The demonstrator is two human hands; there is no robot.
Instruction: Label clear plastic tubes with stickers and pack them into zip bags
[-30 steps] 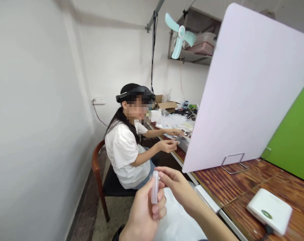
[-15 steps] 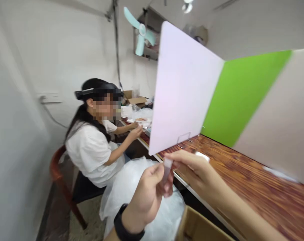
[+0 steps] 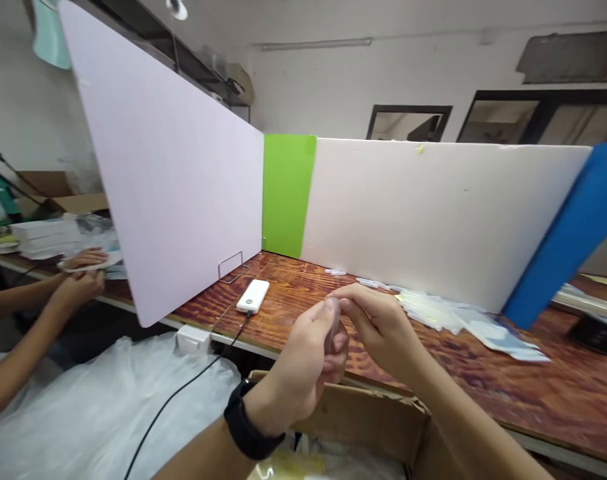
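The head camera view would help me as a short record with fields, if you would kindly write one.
Left hand: gripping a small translucent piece; black wristband at the wrist
Right hand: fingertips at the piece's upper end; whether they pinch it is unclear
Tabletop: white device with black cable; flat translucent items near the white panel
Lower foreground: open cardboard box
Beyond the lilac panel: a co-worker's hands at a white item

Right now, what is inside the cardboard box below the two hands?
Inside the cardboard box, yellowish and whitish plastic-like material shows. Anything underneath is covered, and the left forearm hides part.
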